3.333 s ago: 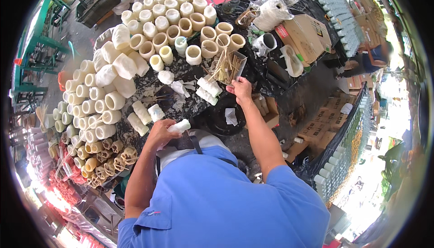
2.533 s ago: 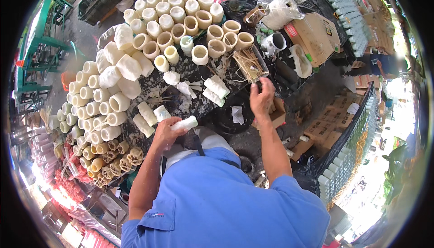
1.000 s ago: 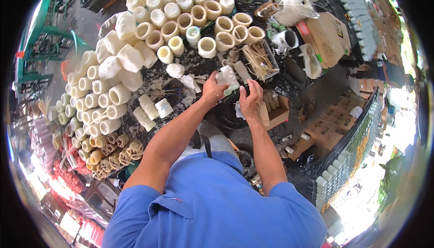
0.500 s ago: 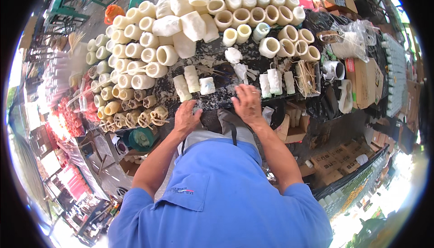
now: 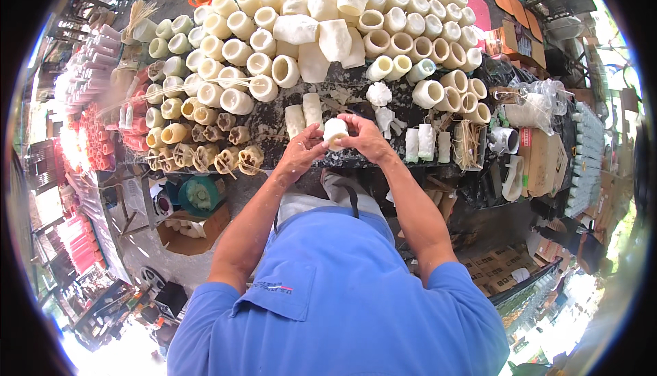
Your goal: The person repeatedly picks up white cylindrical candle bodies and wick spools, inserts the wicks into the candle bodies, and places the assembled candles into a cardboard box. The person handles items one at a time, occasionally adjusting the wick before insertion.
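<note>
Between my two hands, at the table's near edge, is a short white wax candle (image 5: pixel 335 131). The fingers of my right hand (image 5: pixel 365 140) are closed round its right side. My left hand (image 5: pixel 301 153) grips its lower left with thumb and fingers. Just beyond my left hand two taller cream candles (image 5: pixel 312 110) with rough sides lie side by side. To the right of my right hand are several slim white candles (image 5: pixel 425 142). A crumpled white lump (image 5: pixel 378 94) and white scraps (image 5: pixel 388 121) lie farther back.
Rows of hollow cream wax cylinders (image 5: pixel 236 52) cover the table's left and back. Large wax blocks (image 5: pixel 334 39) are heaped at the middle back. A clear box of thin sticks (image 5: pixel 468 144) stands at right, near cardboard boxes (image 5: pixel 544 164). A green tub (image 5: pixel 199 195) sits below left.
The short white candle, on the table before, is now up between my hands. My hands have come together from apart, and the view has shifted slightly.
</note>
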Action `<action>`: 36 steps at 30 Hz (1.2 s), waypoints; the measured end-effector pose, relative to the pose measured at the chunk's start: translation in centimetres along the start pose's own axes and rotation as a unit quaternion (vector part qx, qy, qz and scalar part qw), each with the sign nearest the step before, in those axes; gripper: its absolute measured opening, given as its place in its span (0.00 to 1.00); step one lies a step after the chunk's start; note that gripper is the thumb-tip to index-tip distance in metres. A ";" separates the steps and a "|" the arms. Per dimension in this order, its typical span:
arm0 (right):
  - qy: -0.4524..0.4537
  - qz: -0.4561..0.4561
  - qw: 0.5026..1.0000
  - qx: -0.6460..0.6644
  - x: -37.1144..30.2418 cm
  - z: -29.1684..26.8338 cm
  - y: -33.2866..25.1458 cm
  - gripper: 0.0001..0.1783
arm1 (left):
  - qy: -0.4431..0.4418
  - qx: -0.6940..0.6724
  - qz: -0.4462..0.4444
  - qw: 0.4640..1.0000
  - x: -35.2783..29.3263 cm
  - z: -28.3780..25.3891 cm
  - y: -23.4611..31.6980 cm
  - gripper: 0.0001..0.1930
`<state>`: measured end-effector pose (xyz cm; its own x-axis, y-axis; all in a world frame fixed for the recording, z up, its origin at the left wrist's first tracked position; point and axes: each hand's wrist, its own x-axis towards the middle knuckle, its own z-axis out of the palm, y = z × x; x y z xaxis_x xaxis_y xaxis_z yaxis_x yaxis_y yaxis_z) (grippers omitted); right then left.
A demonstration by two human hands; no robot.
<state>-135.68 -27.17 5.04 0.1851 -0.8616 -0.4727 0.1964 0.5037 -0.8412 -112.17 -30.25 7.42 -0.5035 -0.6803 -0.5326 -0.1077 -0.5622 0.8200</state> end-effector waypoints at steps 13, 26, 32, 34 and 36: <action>-0.047 -0.006 0.987 0.154 -2.8 -1.1 -1.4 0.27 | -0.163 -0.087 -0.011 0.983 2.7 0.2 2.2 0.30; 0.155 -0.173 0.927 -0.295 -6.4 2.1 -1.0 0.19 | 0.005 0.330 0.236 0.914 -0.6 3.3 2.5 0.21; 0.152 -0.157 0.976 -0.006 -4.6 2.3 0.5 0.19 | -0.027 -0.197 0.006 0.980 1.5 2.5 0.3 0.19; 0.135 -0.092 0.979 0.123 -4.4 1.9 0.8 0.18 | -0.067 -0.189 0.020 0.979 2.0 1.9 0.5 0.19; 0.063 -0.149 0.955 0.249 -4.2 1.6 0.9 0.18 | -0.039 -0.157 -0.006 0.987 2.0 1.8 1.1 0.21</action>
<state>-134.75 -23.00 6.66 -0.0611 -0.9563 -0.2858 0.6617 0.1756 -0.7290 -114.85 -31.36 7.69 -0.5702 -0.6406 -0.5143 0.1496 -0.6965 0.7017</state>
